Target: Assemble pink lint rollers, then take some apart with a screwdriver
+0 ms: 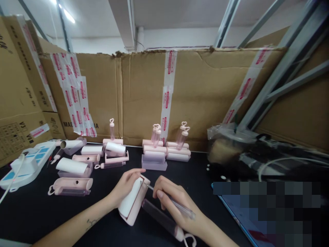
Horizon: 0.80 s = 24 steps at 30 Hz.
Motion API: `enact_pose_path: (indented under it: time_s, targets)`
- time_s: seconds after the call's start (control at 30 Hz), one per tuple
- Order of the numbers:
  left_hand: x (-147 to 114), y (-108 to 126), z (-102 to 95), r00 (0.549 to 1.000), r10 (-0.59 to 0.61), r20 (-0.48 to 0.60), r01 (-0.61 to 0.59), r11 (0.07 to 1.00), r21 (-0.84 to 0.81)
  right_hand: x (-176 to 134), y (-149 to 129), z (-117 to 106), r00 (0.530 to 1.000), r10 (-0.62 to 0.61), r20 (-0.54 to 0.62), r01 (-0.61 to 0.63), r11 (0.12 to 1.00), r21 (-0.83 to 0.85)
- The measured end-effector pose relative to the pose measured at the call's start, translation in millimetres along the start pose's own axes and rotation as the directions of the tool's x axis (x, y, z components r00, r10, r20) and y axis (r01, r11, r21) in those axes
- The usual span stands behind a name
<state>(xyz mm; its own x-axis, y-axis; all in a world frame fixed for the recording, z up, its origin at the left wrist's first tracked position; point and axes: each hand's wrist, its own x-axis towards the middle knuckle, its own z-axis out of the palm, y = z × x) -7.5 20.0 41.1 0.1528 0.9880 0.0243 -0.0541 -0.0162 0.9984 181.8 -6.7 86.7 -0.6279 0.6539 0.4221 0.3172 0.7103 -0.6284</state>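
My left hand [128,185] is closed around the upper left side of a pink lint roller [141,197] with a white paper roll [131,199], its index finger stretched along the top end. Pinched in my right hand [174,200] is a thin screwdriver [183,208] with a clear handle. Its metal tip reaches the upper end of the pink holder, by the edge of the white roll. Under my right hand lies a smoky clear handle [160,216] with a pink heart-shaped loop, partly covered by the hand.
Several lint roller parts [73,166] lie at left; assembled rollers [154,149] stand at the back. A power strip [33,168] is far left, a bagged drink cup [228,144] and a phone or tablet [236,219] at right. Cardboard walls [141,96] close off the back.
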Motion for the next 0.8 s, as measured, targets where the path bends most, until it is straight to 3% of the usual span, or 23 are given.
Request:
enact_pose_path:
  time_s: [0.3, 0.47, 0.7, 0.8]
  targets:
    - [-2, 0, -0.4, 1.000, 0.007, -0.020, -0.006, 1.000, 0.028, 3, 5, 4, 0.997, 0.009, -0.082, -0.013, 0.999, -0.052]
    - [-4, 1, 0.7, 0.999, -0.006, -0.047, 0.006, 1.000, -0.002, 6, 4, 15, 0.999, 0.016, -0.034, -0.023, 0.972, -0.234]
    - [2, -12, -1.4, 0.987, -0.158, 0.036, 0.161, 0.957, -0.242, 3, 11, 29, 0.994, -0.095, 0.046, 0.104, 0.802, -0.588]
    - [4, -15, 1.3, 0.984, -0.177, -0.012, 0.165, 0.938, -0.304, 2, 16, 37, 0.990, -0.111, 0.091, 0.143, 0.707, -0.692]
